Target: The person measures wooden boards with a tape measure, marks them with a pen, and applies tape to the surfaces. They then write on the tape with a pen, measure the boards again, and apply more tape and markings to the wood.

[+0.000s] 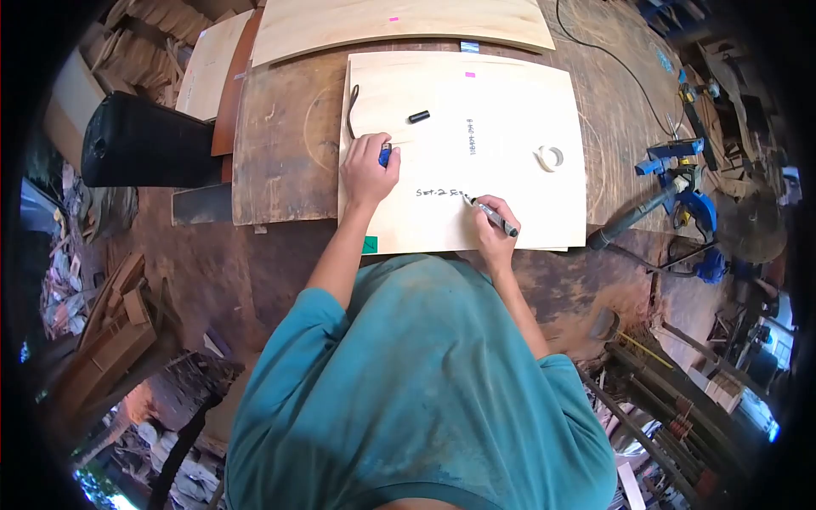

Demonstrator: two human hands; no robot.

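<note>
My right hand (495, 234) grips a dark marker (500, 221), its tip on the pale wooden panel (408, 170) at the end of a handwritten line, "Set-2" and more letters. Over the panel's left part, my left hand (371, 170) is closed round a small blue object (385, 155) with a dark strap beyond it. A black marker cap (418, 116) lies above the writing. To the right sits a roll of pale tape (550, 158). Printed characters run vertically near the panel's middle, below a pink sticker (470, 75). A green sticker (370, 245) marks the lower left corner.
Another pale panel (399, 24) lies beyond on the worn wooden table (285, 161). A black box-like object (149, 140) stands at left. Blue clamps (693, 191) and a grey tube (633, 212) are at right, with a cable (625, 72) behind them.
</note>
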